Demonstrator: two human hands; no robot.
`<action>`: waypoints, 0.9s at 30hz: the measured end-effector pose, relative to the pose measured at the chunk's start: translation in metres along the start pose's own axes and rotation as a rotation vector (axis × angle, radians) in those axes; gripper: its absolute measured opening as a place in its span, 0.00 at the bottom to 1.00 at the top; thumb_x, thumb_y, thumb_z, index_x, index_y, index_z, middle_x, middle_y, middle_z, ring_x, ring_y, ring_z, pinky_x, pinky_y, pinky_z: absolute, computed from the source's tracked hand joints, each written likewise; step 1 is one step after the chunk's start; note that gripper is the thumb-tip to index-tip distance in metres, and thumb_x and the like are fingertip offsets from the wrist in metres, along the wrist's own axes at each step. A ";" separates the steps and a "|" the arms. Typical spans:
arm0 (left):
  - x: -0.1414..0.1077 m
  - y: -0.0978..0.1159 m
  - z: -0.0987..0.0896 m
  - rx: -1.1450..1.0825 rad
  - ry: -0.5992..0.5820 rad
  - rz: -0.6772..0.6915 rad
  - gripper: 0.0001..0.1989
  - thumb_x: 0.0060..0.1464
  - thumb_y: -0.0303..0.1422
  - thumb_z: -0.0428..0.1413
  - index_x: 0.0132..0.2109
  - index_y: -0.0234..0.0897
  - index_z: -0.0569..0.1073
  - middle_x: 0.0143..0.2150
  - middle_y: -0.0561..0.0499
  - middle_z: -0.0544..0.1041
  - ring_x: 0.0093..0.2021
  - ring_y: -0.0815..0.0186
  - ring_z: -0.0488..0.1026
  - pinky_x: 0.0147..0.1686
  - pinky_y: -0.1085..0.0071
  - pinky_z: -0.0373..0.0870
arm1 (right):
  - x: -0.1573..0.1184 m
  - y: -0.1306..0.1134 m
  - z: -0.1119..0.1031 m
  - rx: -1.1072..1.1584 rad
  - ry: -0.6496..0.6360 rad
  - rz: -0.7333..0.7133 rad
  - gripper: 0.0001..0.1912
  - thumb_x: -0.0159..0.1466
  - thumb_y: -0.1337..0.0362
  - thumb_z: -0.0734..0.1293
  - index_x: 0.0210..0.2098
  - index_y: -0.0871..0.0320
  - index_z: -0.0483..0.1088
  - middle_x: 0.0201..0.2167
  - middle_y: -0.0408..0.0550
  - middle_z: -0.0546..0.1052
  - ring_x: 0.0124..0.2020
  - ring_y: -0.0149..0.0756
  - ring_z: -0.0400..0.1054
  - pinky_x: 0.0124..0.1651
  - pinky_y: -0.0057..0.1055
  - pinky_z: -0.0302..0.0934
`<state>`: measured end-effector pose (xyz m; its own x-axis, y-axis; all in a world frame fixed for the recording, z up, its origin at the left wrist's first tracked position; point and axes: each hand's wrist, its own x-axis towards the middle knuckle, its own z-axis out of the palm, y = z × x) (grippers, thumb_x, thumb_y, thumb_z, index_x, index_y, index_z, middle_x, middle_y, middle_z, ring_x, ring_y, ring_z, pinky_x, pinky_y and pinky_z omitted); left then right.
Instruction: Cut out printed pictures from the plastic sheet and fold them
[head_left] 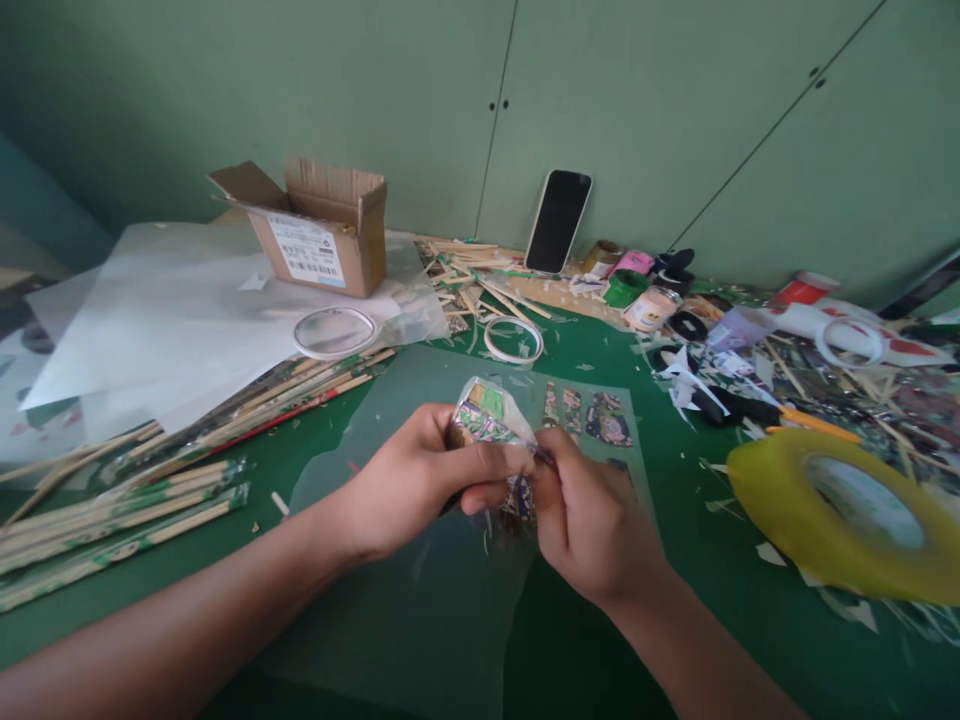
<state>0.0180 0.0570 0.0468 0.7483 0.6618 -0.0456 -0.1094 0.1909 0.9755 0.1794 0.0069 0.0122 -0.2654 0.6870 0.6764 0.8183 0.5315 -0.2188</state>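
Head camera: wrapped wooden sticks [142,515] lay in clear sleeves along the left edge of a green surface [701,620], some cut off by the frame and too overlapped to count. Pale sheets [172,310], their number unclear, covered the far left corner and carried one open cardboard box [367,262], its printed label too blurred to read. Two white rings, a larger one [330,355] and a smaller one [517,358], lay between the box and the middle of the far edge, where loose sticks [480,285] were tangled past counting.

Above the surface's middle, over a translucent mat [390,620], the left hand [420,475] had its thumb and fingers clamped on a film-covered patterned piece [484,405]; the undersides of those fingers were hidden. One phone [559,222] leaned on the green wall [637,80] at the far edge. The right hand [600,520] had thumb and forefinger pinched together on the piece's right end, the exact grip hard to make out.

Three flat patterned pieces [609,418] showed plainly near the mat's far right corner, the right hand covering part of the mat nearer by. Small jars and rolls [652,308] crowded the far right corner, and one large yellow tape roll [765,510] sat along the right edge, its far side cropped.
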 end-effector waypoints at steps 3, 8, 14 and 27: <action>0.000 -0.003 -0.001 0.005 0.003 0.009 0.22 0.59 0.31 0.53 0.18 0.34 0.59 0.15 0.59 0.56 0.18 0.77 0.49 0.22 0.73 0.49 | 0.001 -0.001 0.000 -0.012 0.009 0.001 0.08 0.67 0.72 0.54 0.36 0.60 0.62 0.21 0.42 0.71 0.16 0.30 0.65 0.20 0.27 0.53; 0.001 -0.004 -0.003 0.126 0.042 -0.019 0.21 0.58 0.31 0.54 0.18 0.34 0.62 0.14 0.59 0.55 0.17 0.76 0.48 0.21 0.71 0.46 | 0.000 -0.001 0.001 -0.028 -0.001 0.014 0.08 0.67 0.72 0.53 0.36 0.60 0.62 0.20 0.42 0.71 0.16 0.29 0.66 0.19 0.25 0.54; 0.001 0.001 0.002 0.159 0.052 -0.019 0.20 0.56 0.30 0.55 0.17 0.34 0.63 0.13 0.59 0.55 0.16 0.76 0.49 0.20 0.71 0.47 | -0.001 0.000 0.003 -0.029 0.006 0.020 0.08 0.67 0.72 0.53 0.37 0.60 0.62 0.20 0.42 0.71 0.16 0.30 0.66 0.18 0.25 0.55; -0.002 0.008 0.004 0.152 0.062 -0.052 0.20 0.55 0.29 0.55 0.16 0.32 0.64 0.12 0.60 0.56 0.15 0.78 0.51 0.18 0.75 0.48 | -0.003 0.007 -0.004 0.130 -0.056 -0.012 0.07 0.66 0.72 0.55 0.38 0.59 0.63 0.20 0.42 0.71 0.16 0.30 0.64 0.19 0.27 0.52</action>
<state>0.0183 0.0546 0.0559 0.7084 0.6980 -0.1052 0.0323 0.1168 0.9926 0.1875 0.0066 0.0117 -0.3054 0.7050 0.6401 0.7428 0.5970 -0.3030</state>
